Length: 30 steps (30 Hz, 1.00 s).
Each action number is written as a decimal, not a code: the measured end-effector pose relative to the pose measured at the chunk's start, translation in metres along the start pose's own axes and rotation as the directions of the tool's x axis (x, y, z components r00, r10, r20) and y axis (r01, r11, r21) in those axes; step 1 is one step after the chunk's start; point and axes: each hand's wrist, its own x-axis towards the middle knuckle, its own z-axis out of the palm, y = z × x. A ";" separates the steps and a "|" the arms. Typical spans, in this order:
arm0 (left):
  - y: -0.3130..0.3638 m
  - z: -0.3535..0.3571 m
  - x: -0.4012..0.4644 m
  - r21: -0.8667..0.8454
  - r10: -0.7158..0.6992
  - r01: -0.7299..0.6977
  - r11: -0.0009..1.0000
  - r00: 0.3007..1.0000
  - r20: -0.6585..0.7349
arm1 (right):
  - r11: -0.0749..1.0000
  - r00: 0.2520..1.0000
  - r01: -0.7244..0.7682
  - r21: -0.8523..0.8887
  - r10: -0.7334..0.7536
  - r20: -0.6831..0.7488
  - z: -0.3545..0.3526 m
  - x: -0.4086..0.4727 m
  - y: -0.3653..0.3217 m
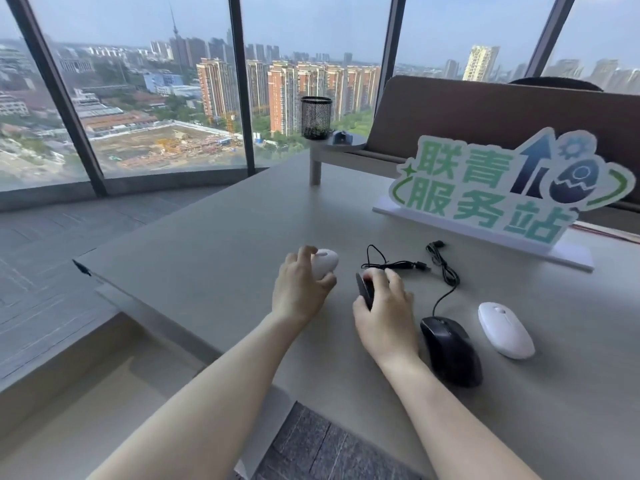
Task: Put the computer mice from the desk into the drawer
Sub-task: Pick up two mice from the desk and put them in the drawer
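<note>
Four mice sit on the grey desk. The one under my left hand is a small white mouse, rounded and glossy, with a faint wheel slot on top. Under my right hand is a dark mouse, tipped up on its edge so its thin black side faces left; a pale patch shows at its far end, and I cannot tell whether that belongs to it. A thin black cable lies coiled just past my right fingertips, toward 12 o'clock. At 4 o'clock from my right hand lies a black wired mouse, its cord running away toward 12 o'clock, and just beside that, further right, a flat white mouse lying slantwise.

Both my forearms reach forward from the near edge, palms down. My left hand is cupped over the small white mouse, thumb on its near right side, fingers curled over its left flank: closed around it, with the mouse poking out at 1 o'clock from my knuckles. My right hand clasps the dark mouse, thumb on its left face, fingers draped over the top; the mouse sits at 11 o'clock from my wrist.
</note>
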 end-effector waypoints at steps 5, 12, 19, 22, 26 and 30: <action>-0.021 -0.081 -0.030 -0.117 -0.042 0.015 0.993 0.972 -0.232 | 0.940 0.976 0.208 0.272 -0.183 -0.116 -0.015 -0.022 -0.070; -0.104 -0.200 -0.090 -0.097 -0.184 0.158 0.983 0.892 -0.413 | 0.741 0.941 0.307 0.598 -0.331 -0.073 -0.003 -0.080 -0.187; -0.231 -0.239 -0.146 -0.035 -0.515 0.545 0.838 0.766 -0.385 | 0.727 0.869 0.227 0.648 -0.452 0.202 0.094 -0.132 -0.221; -0.274 -0.234 -0.156 0.006 -0.653 0.689 0.725 0.690 -0.312 | 0.813 0.822 0.198 0.547 -0.442 0.360 0.153 -0.141 -0.213; -0.313 -0.213 -0.155 0.108 -0.736 0.768 0.632 0.637 -0.229 | 0.932 0.764 0.162 0.324 -0.326 0.557 0.228 -0.140 -0.198; -0.337 -0.190 -0.146 0.200 -0.787 0.804 0.559 0.591 -0.177 | 0.971 0.664 0.236 0.045 -0.195 0.721 0.278 -0.133 -0.189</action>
